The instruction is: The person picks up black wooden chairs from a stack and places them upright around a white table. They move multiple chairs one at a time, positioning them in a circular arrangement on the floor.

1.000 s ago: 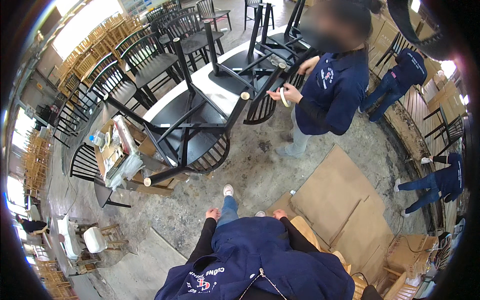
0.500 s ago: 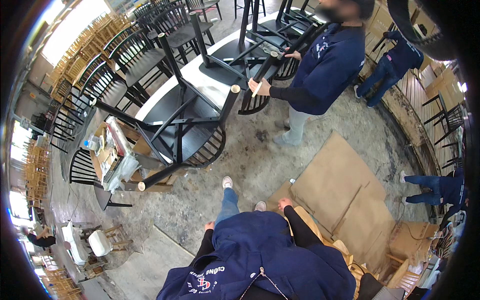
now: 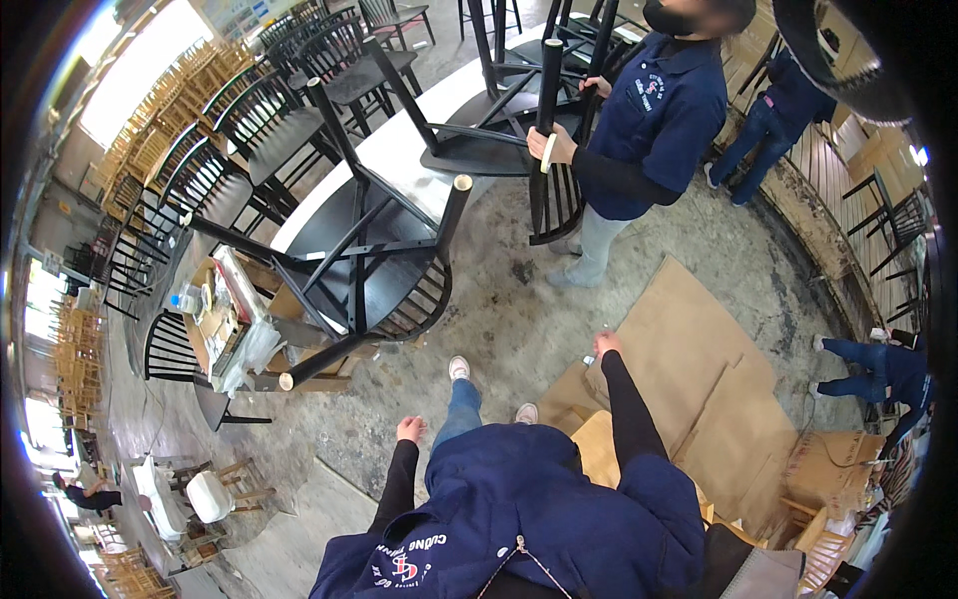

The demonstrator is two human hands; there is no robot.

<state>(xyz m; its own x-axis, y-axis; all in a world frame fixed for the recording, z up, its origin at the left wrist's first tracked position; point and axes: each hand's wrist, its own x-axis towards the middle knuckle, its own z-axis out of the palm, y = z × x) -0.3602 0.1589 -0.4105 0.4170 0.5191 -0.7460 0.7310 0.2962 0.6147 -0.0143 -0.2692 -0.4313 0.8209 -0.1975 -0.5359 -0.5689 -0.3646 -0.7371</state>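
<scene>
My left hand (image 3: 410,429) hangs over the concrete floor beside my left leg, its fingers loosely apart and nothing in them. Out in front on the right, my right hand (image 3: 606,343) is held above the edge of a flat brown cardboard sheet (image 3: 689,344). It too looks loosely open and holds nothing visible; its fingers are small in the picture. Nearest ahead, a black chair (image 3: 374,255) lies upside down on a long white-topped table (image 3: 299,218), legs pointing up. My hands are apart from it.
A co-worker (image 3: 644,130) at the table grips the leg of another upturned black chair (image 3: 547,95). An open box of supplies (image 3: 225,319) stands left of the table. Black chairs (image 3: 269,120) stand behind it. A cardboard carton (image 3: 833,469) and wooden chair parts (image 3: 599,444) are at right.
Both my hands have swung forward and outward, the right one farther. The co-worker has turned the held chair more upright and shifted it slightly right.
</scene>
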